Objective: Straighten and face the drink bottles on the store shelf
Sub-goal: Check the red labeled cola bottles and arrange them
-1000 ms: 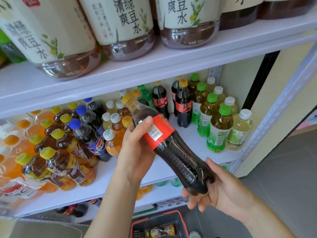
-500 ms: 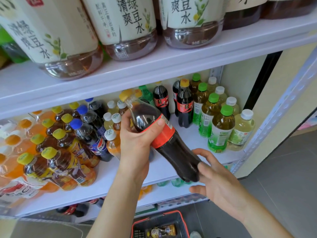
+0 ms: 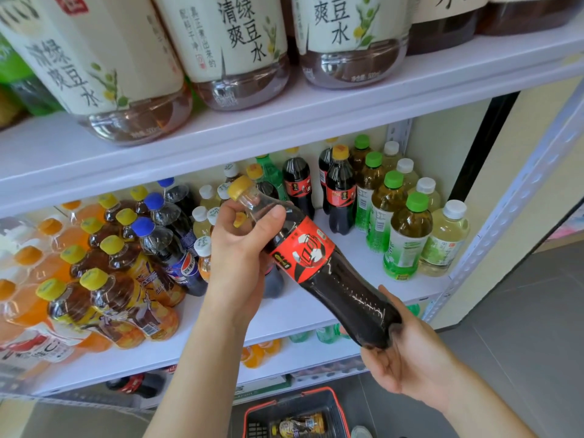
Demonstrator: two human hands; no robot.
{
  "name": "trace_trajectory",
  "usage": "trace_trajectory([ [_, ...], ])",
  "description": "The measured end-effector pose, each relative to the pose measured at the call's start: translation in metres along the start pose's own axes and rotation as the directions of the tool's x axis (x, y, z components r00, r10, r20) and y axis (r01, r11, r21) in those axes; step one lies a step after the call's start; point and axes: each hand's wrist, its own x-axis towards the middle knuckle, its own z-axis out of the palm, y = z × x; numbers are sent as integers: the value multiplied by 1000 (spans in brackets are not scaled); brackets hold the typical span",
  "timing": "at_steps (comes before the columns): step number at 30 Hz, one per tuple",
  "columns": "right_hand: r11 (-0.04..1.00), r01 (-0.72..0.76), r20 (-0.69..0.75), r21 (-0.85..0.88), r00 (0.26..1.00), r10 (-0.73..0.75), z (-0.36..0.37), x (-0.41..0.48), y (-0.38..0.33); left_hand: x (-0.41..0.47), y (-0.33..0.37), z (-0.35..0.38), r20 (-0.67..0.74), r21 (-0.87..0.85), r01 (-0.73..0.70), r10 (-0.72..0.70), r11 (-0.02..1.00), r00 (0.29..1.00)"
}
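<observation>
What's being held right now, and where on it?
A cola bottle, tilted: the left hand grips its neck and shoulder, the right hand cups its base.

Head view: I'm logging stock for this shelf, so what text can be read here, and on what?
"清爽 绿豆水": cream labels of the large top-shelf bottles.
"百事": label of the blue-capped bottle on the middle shelf.
Red label of the held cola bottle: a stylised mark only, not readable.
Small print under the top-shelf labels and the labels of the green-capped bottles: too blurred to read.

Left grip (image 3: 240, 251) curled, right grip (image 3: 407, 352) cupped palm-up.
</observation>
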Motion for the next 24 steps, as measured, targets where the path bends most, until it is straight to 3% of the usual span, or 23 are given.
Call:
trace_trajectory([
  [10,959,277,-5,-65,960,-278,6,-2,-2,0,-2,6,-81,93,-128,135,987,988],
  [17,935,344,-31,-87,937,-348,5,-4,2,2,0,-6,71,272,-136,121,953,990],
  [19,931,359,-58,-62,930,-363,4,0,6,4,0,-9,86,405,-161,138,900,987],
  [22,920,391,-146,-29,909,-391,2,7,12,14,6,-17,31,722,-161,201,673,979],
  [24,914,404,-176,-20,899,-401,-2,11,16,21,13,-23,22,793,-96,129,602,991],
])
